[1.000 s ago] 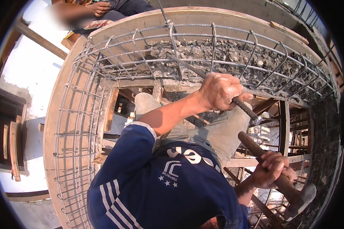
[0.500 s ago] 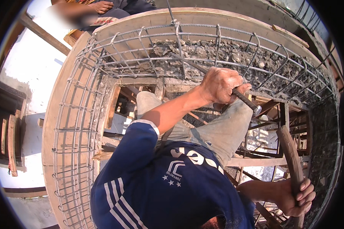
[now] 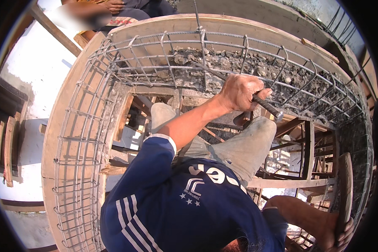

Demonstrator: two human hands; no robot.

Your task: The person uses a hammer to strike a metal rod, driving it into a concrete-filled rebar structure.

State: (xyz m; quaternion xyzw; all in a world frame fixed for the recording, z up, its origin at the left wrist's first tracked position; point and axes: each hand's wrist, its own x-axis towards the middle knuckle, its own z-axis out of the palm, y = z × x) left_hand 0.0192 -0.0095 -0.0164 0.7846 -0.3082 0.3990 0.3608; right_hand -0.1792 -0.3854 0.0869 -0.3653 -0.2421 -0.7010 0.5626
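Note:
My left hand (image 3: 241, 93) is closed around a dark steel chisel (image 3: 269, 108), a ribbed rod with a bright, flattened butt end. The chisel slants up and left, with its far end at the rough, broken concrete (image 3: 235, 59) within the rebar cage. My right hand (image 3: 342, 237), low at the right edge, is wrapped round a thick wooden handle (image 3: 345, 185) that stands nearly upright. No head shows on the handle's upper end, and its lower end is out of view.
A rebar cage (image 3: 82, 145) runs along the left and far sides inside plywood formwork (image 3: 50, 168). Below my legs (image 3: 243, 145) lie gaps crossed by wooden beams (image 3: 290, 183). Beyond the far board sits another person (image 3: 149, 7). Concrete rubble lies among the bars.
My right hand and the wooden handle have swung down and to the right, away from the chisel. My left hand keeps its hold on the chisel. The view has shifted slightly.

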